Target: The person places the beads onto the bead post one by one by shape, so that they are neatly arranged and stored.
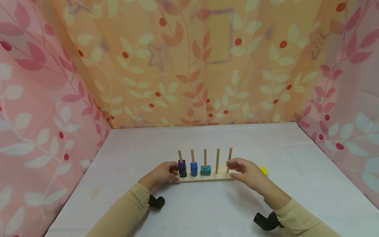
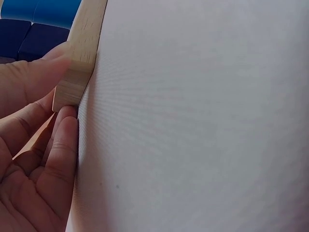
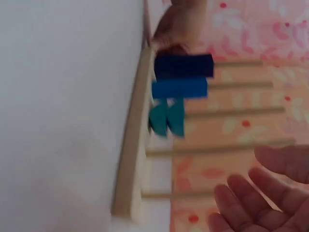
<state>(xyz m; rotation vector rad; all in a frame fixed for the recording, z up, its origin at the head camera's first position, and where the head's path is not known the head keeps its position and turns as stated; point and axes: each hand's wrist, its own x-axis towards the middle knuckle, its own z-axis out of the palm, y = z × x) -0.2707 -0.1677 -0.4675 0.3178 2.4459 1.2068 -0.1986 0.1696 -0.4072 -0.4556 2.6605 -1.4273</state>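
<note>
Where the two beige sleeves [image 1: 127, 210] come in from the near edge, each wrist carries a small black camera mount [image 1: 156, 201] over the white tabletop [image 1: 207, 210]. Just beyond them, the left hand [image 1: 161, 173] grasps the left end of the wooden peg base [image 1: 204, 178]; in the left wrist view its thumb [image 2: 34, 79] lies on top of the board's corner and the other fingers [image 2: 60, 159] curl beneath and beside it, so this grip is clenched on the base. The right hand [image 1: 245, 171] sits at the right end of the base with fingers fairly straight and spread; in the right wrist view those fingers [image 3: 251, 198] appear relaxed and apart from the board, a released grip, though the head view cannot show whether any fingertip touches wood. The base lies flat on the tabletop, near the middle, between the two hands. Five upright pegs [image 1: 217, 160] rise from it. A dark purple block [image 1: 182, 168] sits on the leftmost peg, a blue block [image 1: 193, 169] on the second, a teal block [image 1: 205, 170] on the third; the two right pegs are bare. A yellow piece [image 1: 263, 171] lies on the tabletop just right of the right hand. Farthest back hangs a leaf-patterned curtain [image 1: 189, 65].
</note>
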